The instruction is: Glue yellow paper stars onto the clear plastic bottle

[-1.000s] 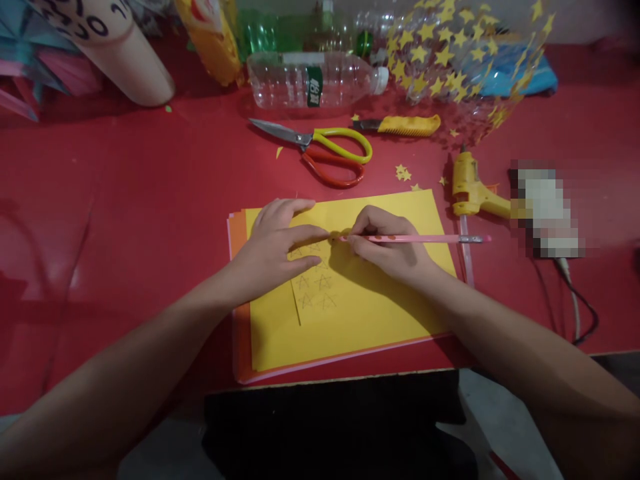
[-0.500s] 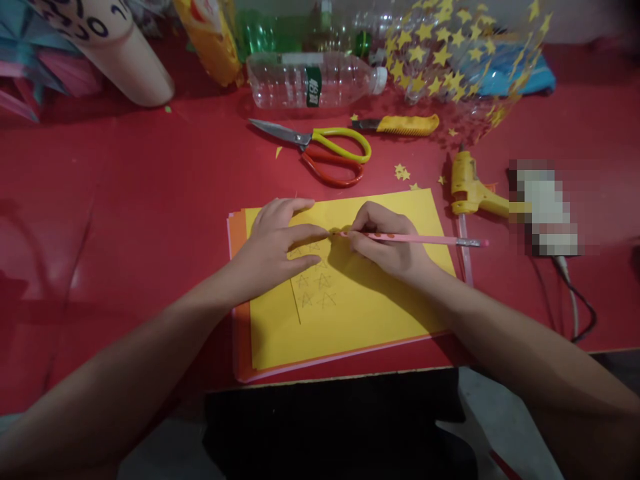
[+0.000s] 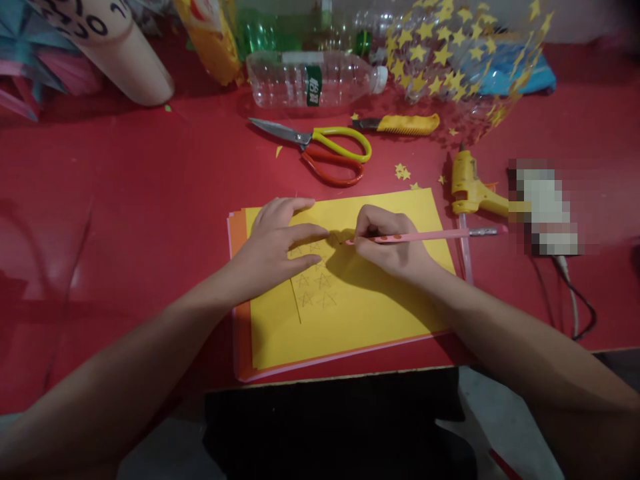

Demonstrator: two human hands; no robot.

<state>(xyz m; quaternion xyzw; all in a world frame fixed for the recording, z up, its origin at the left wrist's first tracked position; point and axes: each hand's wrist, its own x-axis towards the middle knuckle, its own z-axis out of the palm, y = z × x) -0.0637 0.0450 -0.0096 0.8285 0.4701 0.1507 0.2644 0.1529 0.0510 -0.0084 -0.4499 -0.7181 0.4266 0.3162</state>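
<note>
My left hand lies flat, fingers spread, on a yellow sheet that tops a stack of coloured paper near the table's front edge. Several pencilled stars show on the sheet just below those fingers. My right hand is closed on a pink pencil, whose tip rests on the paper just right of my left fingertips. The pencil's eraser end points right, past the sheet's edge.
Behind the paper lie yellow-and-red scissors, a yellow utility knife and an empty clear bottle. A yellow glue gun with its cord lies at the right. A star-covered clear container and loose cut-out stars are behind.
My right hand has shifted the pencil slightly to the right, and its eraser end has tilted up a little. My left hand has stayed in place on the sheet.
</note>
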